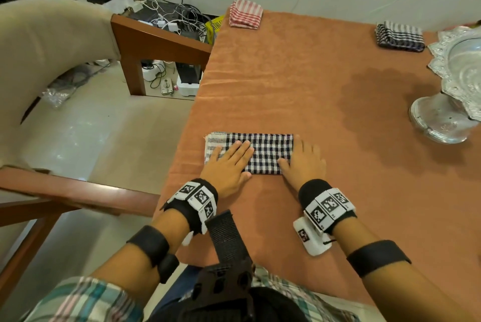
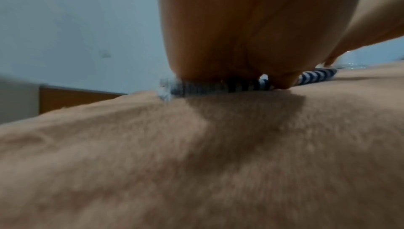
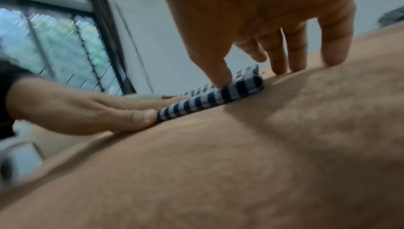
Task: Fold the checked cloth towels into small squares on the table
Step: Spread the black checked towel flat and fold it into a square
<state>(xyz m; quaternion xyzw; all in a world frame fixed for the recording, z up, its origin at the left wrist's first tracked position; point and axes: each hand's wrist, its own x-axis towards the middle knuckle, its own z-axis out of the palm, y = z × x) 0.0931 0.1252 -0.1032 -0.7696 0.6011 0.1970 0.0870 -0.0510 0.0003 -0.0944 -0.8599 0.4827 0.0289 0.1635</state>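
A black-and-white checked towel (image 1: 268,151), folded into a long rectangle, lies near the table's front left edge. My left hand (image 1: 230,163) lies flat on its left half, fingers straight. My right hand (image 1: 304,159) rests at its right end, thumb on the cloth, fingers straight on the table beside it. In the right wrist view the thumb presses the towel (image 3: 210,98) near its corner, and the left hand (image 3: 87,110) lies flat at the other end. The left wrist view shows the palm (image 2: 240,34) on the towel's edge (image 2: 207,88).
A folded red checked towel (image 1: 246,13) sits at the table's far left corner, and a folded dark checked towel (image 1: 399,36) at the far right. A silver pedestal bowl (image 1: 455,87) stands at the right edge. The orange tablecloth (image 1: 286,82) covers the table. A chair (image 1: 52,48) stands to the left.
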